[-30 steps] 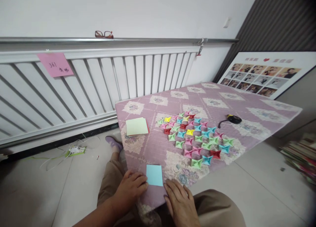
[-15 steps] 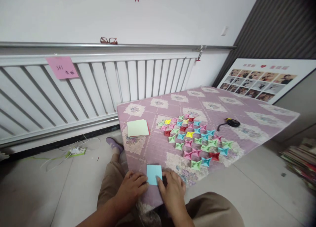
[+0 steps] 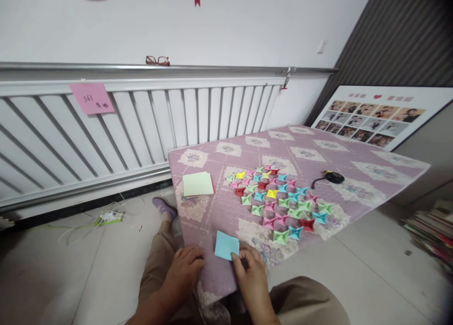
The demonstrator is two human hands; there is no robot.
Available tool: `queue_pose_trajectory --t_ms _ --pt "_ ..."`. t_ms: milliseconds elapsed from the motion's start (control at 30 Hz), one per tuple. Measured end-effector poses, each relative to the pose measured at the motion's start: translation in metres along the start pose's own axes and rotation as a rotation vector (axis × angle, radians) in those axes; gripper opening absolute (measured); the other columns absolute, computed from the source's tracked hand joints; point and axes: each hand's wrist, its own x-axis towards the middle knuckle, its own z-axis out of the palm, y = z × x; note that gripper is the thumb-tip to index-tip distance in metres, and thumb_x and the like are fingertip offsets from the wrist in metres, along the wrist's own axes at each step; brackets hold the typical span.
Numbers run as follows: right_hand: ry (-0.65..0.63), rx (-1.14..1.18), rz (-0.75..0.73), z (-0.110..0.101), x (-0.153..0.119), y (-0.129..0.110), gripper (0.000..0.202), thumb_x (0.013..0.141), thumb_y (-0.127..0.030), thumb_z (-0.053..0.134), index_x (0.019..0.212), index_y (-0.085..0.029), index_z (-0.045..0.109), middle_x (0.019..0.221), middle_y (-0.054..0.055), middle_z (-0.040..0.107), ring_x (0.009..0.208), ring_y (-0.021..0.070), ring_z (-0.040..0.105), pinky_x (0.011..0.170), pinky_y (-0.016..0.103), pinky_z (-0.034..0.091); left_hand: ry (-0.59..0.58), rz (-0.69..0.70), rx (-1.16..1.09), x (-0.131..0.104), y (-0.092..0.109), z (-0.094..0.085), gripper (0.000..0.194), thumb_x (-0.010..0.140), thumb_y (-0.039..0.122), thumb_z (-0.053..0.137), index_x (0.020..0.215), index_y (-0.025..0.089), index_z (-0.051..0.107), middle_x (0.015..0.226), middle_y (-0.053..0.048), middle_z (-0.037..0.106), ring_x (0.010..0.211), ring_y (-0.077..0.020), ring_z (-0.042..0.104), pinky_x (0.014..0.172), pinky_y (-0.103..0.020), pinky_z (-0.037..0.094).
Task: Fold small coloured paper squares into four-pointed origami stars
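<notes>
A blue paper square (image 3: 227, 245), tilted slightly, is near the front corner of the table (image 3: 222, 212). My right hand (image 3: 252, 273) pinches its lower right corner between thumb and fingers. My left hand (image 3: 186, 270) rests on the table edge to the left, apart from the paper, with fingers curled together; whether anything is under them is hidden. Several small folded paper shapes (image 3: 272, 193) in green, pink, blue, red and yellow stand in rows right of and beyond the blue square. A stack of pale green paper (image 3: 198, 184), with a red edge showing, lies at the table's left side.
A black object with a strap (image 3: 333, 177) lies on the table's right part. Behind the table is a white radiator (image 3: 212, 112), with glasses (image 3: 157, 60) on the pipe above. A photo board (image 3: 375, 112) leans at the back right. A power strip (image 3: 110, 217) lies on the floor.
My left hand has let go of the blue paper's left edge and drawn back to the left. The paper has turned and shifted slightly right in my right hand.
</notes>
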Motion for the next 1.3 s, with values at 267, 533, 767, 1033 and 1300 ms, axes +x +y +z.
queue_pose_trajectory --t_ms 267,533,767,1033,1300 --pt "0.050 -0.166 -0.277 -0.011 -0.014 -0.020 0.014 0.086 -0.027 0.052 0.075 -0.028 0.060 0.104 0.002 0.063 0.110 0.0285 0.048 0.101 0.058 0.012 0.338 0.023 0.074 0.013 0.034 -0.025 0.039 0.083 0.014 0.051 0.121 0.022 0.050 0.123 -0.010 0.052 0.116 -0.0237 0.047 0.097 -0.042 0.042" --pt "-0.065 -0.212 -0.424 -0.013 -0.027 -0.011 0.016 0.078 -0.017 0.057 0.086 -0.030 0.061 0.110 -0.002 0.065 0.111 0.0257 0.050 0.106 0.054 0.000 0.320 0.160 0.003 0.018 0.045 -0.010 0.020 0.088 0.016 0.045 0.084 0.024 0.062 0.091 -0.001 0.064 0.101 -0.0189 0.054 0.096 -0.039 0.031" --pt "-0.168 -0.239 -0.464 -0.017 -0.035 0.002 0.022 0.080 -0.029 0.063 0.101 -0.030 0.059 0.107 0.000 0.066 0.106 0.0250 0.055 0.108 0.051 0.003 0.266 0.123 -0.052 0.001 0.038 -0.003 0.021 0.089 0.015 0.044 0.083 0.024 0.062 0.086 0.001 0.066 0.095 -0.0169 0.055 0.095 -0.035 0.027" --pt "-0.144 -0.062 -0.433 -0.009 -0.033 -0.013 0.013 0.087 -0.021 0.053 0.094 -0.029 0.060 0.095 -0.003 0.067 0.097 0.0183 0.058 0.108 0.044 0.008 0.220 0.073 -0.037 -0.006 0.036 -0.008 0.024 0.083 0.007 0.043 0.084 0.023 0.061 0.088 0.000 0.065 0.092 -0.0177 0.056 0.088 -0.035 0.031" --pt "-0.279 0.023 -0.343 -0.008 -0.017 -0.023 0.018 0.081 -0.014 0.061 0.092 -0.027 0.059 0.092 -0.002 0.065 0.091 0.0193 0.058 0.102 0.047 0.023 0.258 0.042 -0.056 0.019 0.030 -0.006 0.027 0.081 0.004 0.044 0.086 0.023 0.062 0.092 -0.002 0.064 0.095 -0.0192 0.054 0.086 -0.036 0.033"
